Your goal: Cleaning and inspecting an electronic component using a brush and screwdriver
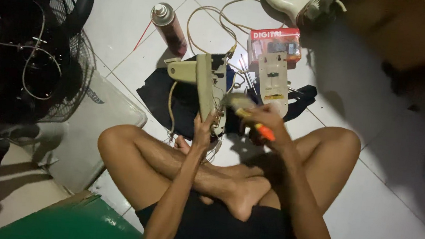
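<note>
I sit cross-legged on a tiled floor. My left hand (202,130) grips the lower end of a beige plastic appliance housing (203,82), held upright with loose wires hanging from it. My right hand (267,118) holds a small brush with an orange handle (262,130); its bristle end (236,101) is blurred and lies against the housing's right side. A cream cover plate (274,81) lies flat on a dark cloth (173,100) just beyond my hands.
A spray can (168,27) with a thin red straw lies on the tiles at the back. A red box (276,41), a white base unit (291,0), a beige cord (217,18), a fan grille (46,67), a clear lid (91,134) and a green board (72,223) surround me.
</note>
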